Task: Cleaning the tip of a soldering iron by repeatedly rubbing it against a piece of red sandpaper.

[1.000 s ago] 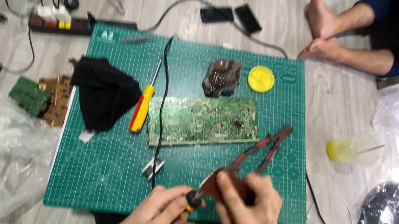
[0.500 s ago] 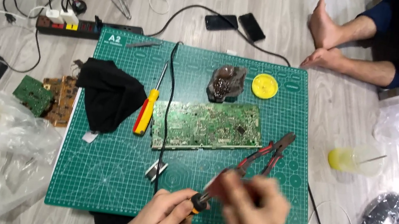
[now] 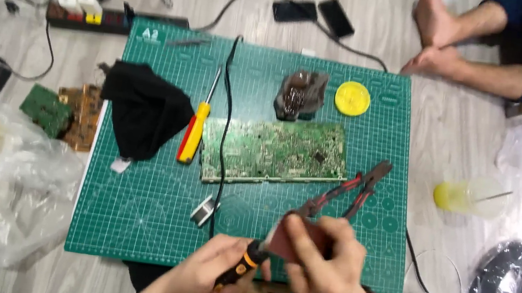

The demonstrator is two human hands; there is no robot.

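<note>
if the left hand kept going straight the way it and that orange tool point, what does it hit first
Likely the dark red pad held in the right hand: the left hand aims its orange-and-black tool up and right, the tip at that pad. Depth is unclear.

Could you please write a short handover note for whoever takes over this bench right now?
Left hand: holds the soldering iron by its black-and-orange handle.
Right hand: presses a reddish pad on the iron's tip.
Mat: circuit board in the middle, pliers to its right, screwdriver and black cloth to its left, solder spool in front.
Done: cannot tell from the board.
Left: tip is at the pad, not at the board.
</note>
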